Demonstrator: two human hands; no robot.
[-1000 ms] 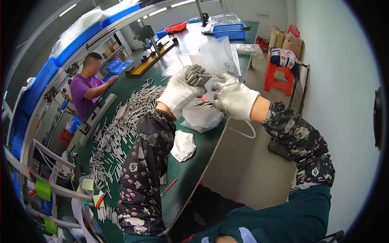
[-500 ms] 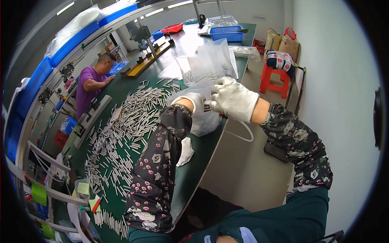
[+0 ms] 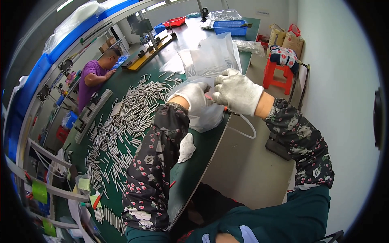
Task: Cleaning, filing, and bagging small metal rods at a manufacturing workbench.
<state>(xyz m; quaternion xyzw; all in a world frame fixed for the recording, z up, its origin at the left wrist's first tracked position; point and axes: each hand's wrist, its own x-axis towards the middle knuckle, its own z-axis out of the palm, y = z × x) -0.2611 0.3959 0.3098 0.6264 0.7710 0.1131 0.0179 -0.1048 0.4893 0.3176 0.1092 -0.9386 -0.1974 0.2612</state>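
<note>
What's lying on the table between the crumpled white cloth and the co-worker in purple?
In the head view, scattered metal rods cover the green table between cloth and co-worker.

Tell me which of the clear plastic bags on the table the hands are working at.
The near bag at the table's edge, under both gloved hands: left hand, right hand. The other filled bag lies untouched behind them, farther up the green table.

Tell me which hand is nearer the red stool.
Right. The right hand is toward the red stool beyond the table edge; the left hand is farther, over the clear bag.
</note>
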